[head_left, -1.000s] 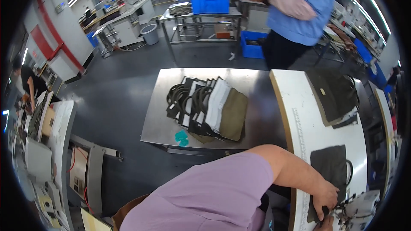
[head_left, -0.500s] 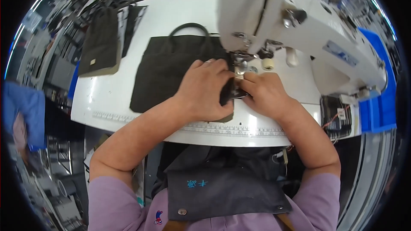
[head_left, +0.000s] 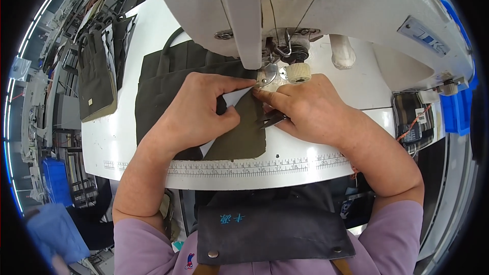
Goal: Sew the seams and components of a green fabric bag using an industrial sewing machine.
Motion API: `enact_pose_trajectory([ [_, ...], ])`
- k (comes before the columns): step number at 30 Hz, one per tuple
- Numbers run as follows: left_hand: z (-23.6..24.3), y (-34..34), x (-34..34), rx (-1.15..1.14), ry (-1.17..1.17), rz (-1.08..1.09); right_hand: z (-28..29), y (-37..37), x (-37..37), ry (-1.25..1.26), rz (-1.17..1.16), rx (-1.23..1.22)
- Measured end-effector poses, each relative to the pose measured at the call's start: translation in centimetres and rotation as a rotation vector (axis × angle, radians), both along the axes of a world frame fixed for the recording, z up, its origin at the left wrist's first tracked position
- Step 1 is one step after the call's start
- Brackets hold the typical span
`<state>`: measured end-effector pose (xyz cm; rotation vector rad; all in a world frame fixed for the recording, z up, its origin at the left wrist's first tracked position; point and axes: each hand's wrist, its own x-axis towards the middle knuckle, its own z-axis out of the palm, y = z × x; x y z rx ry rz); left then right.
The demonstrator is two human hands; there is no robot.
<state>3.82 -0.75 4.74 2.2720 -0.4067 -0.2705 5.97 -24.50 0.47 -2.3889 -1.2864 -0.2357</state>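
A dark olive fabric bag [head_left: 163, 84] with a loop handle [head_left: 169, 46] lies on the white sewing table, its right edge at the presser foot [head_left: 267, 75] of a sewing machine. My left hand [head_left: 198, 112] is closed on the bag's layers, lifting a fold that bares a pale lining [head_left: 236, 97]. Its index finger reaches toward the foot. My right hand [head_left: 313, 109] has its fingertips at the bag's edge beside the foot. Dark thread snips [head_left: 272, 118] stick out from under that hand's curled fingers. The needle's tip is hidden.
The machine's white head [head_left: 214, 10] looms over the work. A ruler strip [head_left: 229, 168] runs along the table's front edge. More dark bags [head_left: 97, 76] are stacked at left. A plaid cloth pouch [head_left: 407, 122] and a blue bin [head_left: 456, 112] are at right.
My view has moved closer to the machine. My left hand has turned back a layer of the bag, and pale lining now shows. My right hand stays beside the presser foot.
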Motion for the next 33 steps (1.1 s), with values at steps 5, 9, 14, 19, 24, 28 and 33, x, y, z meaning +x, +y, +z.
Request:
enact_pose_trajectory([
  [5, -1.0, -0.8, -0.5, 0.145, -0.258, -0.068, 0.1, 0.1, 0.1, 0.003, -0.003, -0.042],
  [9, -0.8, -1.0, -0.5, 0.176, -0.256, -0.046, 0.0, 0.0, 0.0, -0.002, 0.007, -0.039],
  [14, -0.5, -1.0, -0.1, 0.202, -0.255, -0.115, 0.4, -0.1, 0.1, -0.013, 0.008, -0.080],
  [19, 0.4, -1.4, -0.9, 0.362, -0.240, -0.173, 0.4, -0.8, 0.4, -0.035, 0.005, -0.097],
  [24, -2.1, 1.0, -1.0, 0.377, -0.627, -0.353, 0.7, -0.8, 0.4, -0.068, 0.009, -0.124],
  [28, -3.2, 0.9, -1.9, 0.371, -0.501, -0.404, 0.7, -1.3, 1.0, -0.017, 0.014, -0.065],
  [33, -3.7, 0.9, -2.3, 0.297, -0.485, -0.354, 0.3, -0.7, 0.6, 0.013, -0.071, -0.051],
])
